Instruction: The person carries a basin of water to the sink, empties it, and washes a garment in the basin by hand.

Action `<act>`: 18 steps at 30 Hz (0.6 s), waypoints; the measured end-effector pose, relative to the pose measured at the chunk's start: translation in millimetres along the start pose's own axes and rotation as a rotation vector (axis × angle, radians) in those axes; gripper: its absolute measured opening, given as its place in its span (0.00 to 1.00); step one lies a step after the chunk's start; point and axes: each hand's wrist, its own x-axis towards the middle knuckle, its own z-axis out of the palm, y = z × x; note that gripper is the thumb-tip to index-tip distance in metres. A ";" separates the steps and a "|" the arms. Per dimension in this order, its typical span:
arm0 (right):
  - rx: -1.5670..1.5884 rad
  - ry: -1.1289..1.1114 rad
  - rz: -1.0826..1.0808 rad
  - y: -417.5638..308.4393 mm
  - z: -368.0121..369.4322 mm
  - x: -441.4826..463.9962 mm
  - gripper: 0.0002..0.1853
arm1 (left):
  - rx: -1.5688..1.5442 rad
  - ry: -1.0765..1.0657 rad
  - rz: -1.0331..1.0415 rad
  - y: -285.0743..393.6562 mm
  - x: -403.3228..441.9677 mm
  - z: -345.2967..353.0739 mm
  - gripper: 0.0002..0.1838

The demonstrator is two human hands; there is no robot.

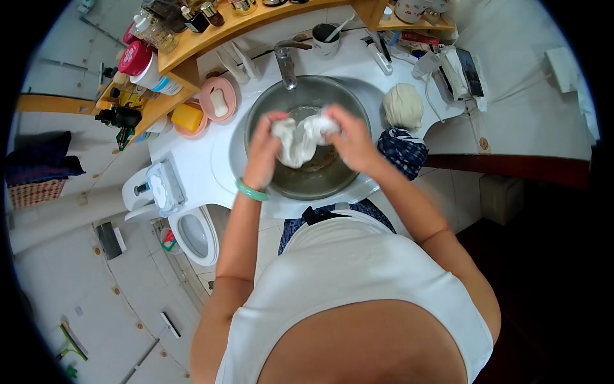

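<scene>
A wet-looking white cloth (299, 146) is stretched between my two hands, above a metal basin (307, 185) set in the white sink. My left hand (263, 144), below a green bangle, grips one end of it. The other end is bunched in my right hand (350, 137). Both hands are slightly smeared by motion. Some water and a brownish patch show at the bottom of the basin. Behind the basin the faucet (286, 67) reaches over its rim. I cannot tell what kind of garment or towel the cloth is.
Right of the basin lie a cream cloth bundle (403, 106) and a dark blue patterned cloth (403, 152). At left are a pink soap dish (225, 88) and a yellow soap block (187, 118). A wooden shelf (246, 24) with bottles overhangs the counter. A toilet (197, 235) stands lower left.
</scene>
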 end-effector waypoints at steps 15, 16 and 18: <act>-0.720 0.012 0.115 207.3 33.1 5.4 0.17 | 1.462 0.006 -0.177 -189.5 20.1 -3.1 0.20; -0.774 0.026 -0.002 205.7 34.9 11.8 0.21 | 1.438 0.147 -0.158 -198.1 23.6 1.6 0.23; -0.825 0.037 -0.115 209.8 41.7 14.1 0.24 | 1.411 0.284 -0.143 -210.1 28.0 2.4 0.25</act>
